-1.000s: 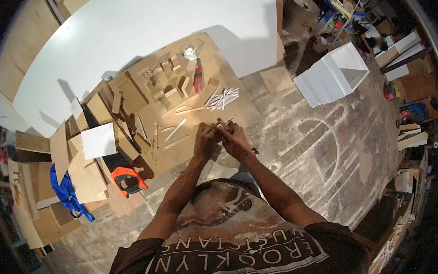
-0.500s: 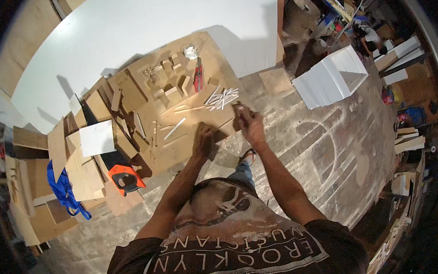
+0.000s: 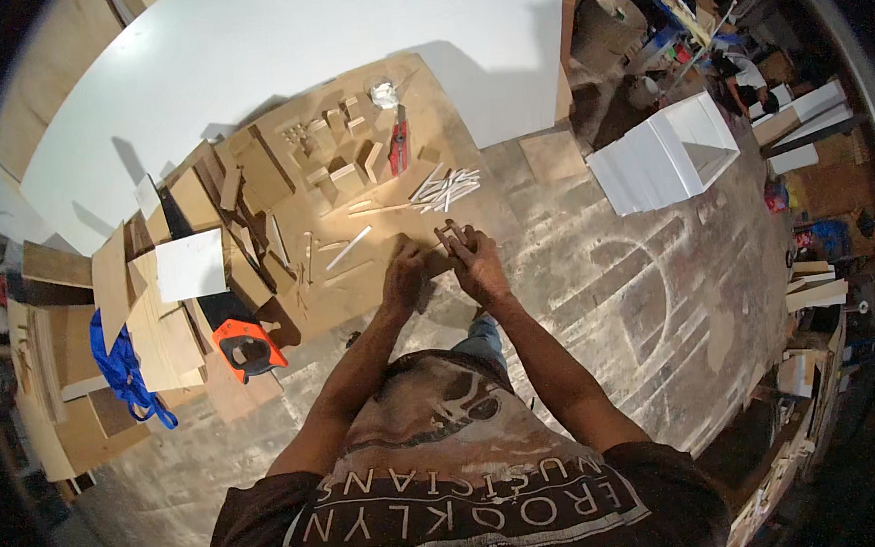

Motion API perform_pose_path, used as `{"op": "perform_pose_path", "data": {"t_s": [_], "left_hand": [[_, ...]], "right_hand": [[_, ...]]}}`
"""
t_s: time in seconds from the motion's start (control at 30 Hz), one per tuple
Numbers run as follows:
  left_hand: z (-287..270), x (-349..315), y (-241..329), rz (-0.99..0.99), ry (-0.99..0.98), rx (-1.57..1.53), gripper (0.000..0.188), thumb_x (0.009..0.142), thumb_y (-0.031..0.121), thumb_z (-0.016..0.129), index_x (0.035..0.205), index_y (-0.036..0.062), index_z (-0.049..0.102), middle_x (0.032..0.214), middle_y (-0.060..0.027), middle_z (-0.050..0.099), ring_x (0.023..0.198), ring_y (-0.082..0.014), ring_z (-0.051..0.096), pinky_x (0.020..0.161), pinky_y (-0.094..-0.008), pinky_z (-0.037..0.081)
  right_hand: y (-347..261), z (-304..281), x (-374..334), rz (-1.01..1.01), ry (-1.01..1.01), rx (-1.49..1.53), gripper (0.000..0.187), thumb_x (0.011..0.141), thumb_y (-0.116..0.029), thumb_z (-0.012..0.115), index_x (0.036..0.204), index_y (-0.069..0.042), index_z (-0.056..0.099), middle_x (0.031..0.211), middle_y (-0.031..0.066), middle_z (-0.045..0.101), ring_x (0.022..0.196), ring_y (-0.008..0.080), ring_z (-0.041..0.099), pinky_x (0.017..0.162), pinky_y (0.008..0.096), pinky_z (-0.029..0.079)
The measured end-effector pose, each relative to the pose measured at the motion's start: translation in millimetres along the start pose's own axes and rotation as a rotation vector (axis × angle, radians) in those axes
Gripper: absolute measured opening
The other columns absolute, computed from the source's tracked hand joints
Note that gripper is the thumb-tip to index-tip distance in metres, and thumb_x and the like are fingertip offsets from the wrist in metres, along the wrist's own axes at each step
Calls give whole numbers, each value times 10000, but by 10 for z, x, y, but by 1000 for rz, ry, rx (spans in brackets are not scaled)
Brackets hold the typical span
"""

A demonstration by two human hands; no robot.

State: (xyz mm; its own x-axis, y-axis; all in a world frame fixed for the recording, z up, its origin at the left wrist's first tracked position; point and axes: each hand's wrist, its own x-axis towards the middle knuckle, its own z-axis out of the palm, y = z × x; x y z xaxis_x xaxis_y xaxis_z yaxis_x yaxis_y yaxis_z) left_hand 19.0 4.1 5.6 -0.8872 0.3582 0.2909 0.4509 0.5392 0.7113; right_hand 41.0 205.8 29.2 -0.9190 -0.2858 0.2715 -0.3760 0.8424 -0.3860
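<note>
Over the near edge of the brown board (image 3: 364,300), my two hands are close together. My right hand (image 3: 479,268) pinches a small wooden piece (image 3: 445,235) that sticks out past the fingertips. Beside it my left hand (image 3: 404,276) is closed, its fingers curled inward; what it grips, if anything, is hidden. A pile of thin white sticks (image 3: 444,188) lies just beyond my right hand, and one white stick (image 3: 348,249) rests apart to the left. Farther back are red-handled pliers (image 3: 399,147) and several small wooden blocks (image 3: 343,174).
At left, wood offcuts (image 3: 166,335) are heaped with a white square piece (image 3: 191,270), an orange-handled saw (image 3: 247,349) and a blue bag (image 3: 123,378). A large white panel (image 3: 342,29) stretches behind. A white box-like unit (image 3: 651,155) stands right; another person (image 3: 746,79) is beyond.
My right hand has moved left and slightly nearer to me, closer to my left hand, still with the wooden piece. My left hand has barely shifted.
</note>
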Motion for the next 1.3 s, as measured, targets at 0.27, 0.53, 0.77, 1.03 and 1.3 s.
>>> {"op": "perform_pose_path", "data": {"t_s": [0.27, 0.53, 0.77, 1.03, 1.3], "left_hand": [[-26, 27, 94, -58, 15, -49, 352, 682, 11, 728, 1034, 15, 728, 1012, -168, 658, 1044, -360, 624, 949, -437, 523], [40, 59, 70, 16, 32, 52, 246, 750, 0, 663, 989, 20, 719, 995, -152, 669, 1043, -354, 626, 944, -445, 521], [-11, 56, 65, 71, 25, 162, 224, 774, 34, 656, 997, 24, 683, 992, -148, 659, 1013, -363, 621, 929, -430, 528], [-34, -24, -153, 102, 35, 66, 226, 743, 49, 670, 968, 33, 691, 984, -143, 648, 1009, -355, 604, 881, -426, 530], [-18, -71, -120, 72, -52, 230, 208, 762, 57, 677, 964, 31, 721, 996, -157, 659, 1030, -348, 624, 902, -447, 540]], "right_hand": [[-91, 74, 28, 7, -33, 133, 573, 920, -91, 598, 1481, -196, 546, 1235, 223, 621, 1116, 431, 548, 980, 538, 437], [155, 257, -53, 29, 20, 74, 582, 913, -99, 617, 1475, -239, 558, 1186, 259, 608, 1085, 452, 558, 933, 549, 455], [321, 60, 37, 163, 112, 194, 485, 908, -105, 660, 1389, -162, 632, 1108, 264, 588, 992, 442, 564, 883, 557, 482], [79, -47, 21, 119, -31, 194, 464, 884, -114, 712, 1345, -90, 658, 1047, 266, 585, 955, 440, 561, 883, 526, 484], [260, -211, 32, 192, 27, 76, 564, 881, -111, 701, 1435, -122, 596, 1073, 256, 579, 999, 416, 559, 874, 492, 489]]}}
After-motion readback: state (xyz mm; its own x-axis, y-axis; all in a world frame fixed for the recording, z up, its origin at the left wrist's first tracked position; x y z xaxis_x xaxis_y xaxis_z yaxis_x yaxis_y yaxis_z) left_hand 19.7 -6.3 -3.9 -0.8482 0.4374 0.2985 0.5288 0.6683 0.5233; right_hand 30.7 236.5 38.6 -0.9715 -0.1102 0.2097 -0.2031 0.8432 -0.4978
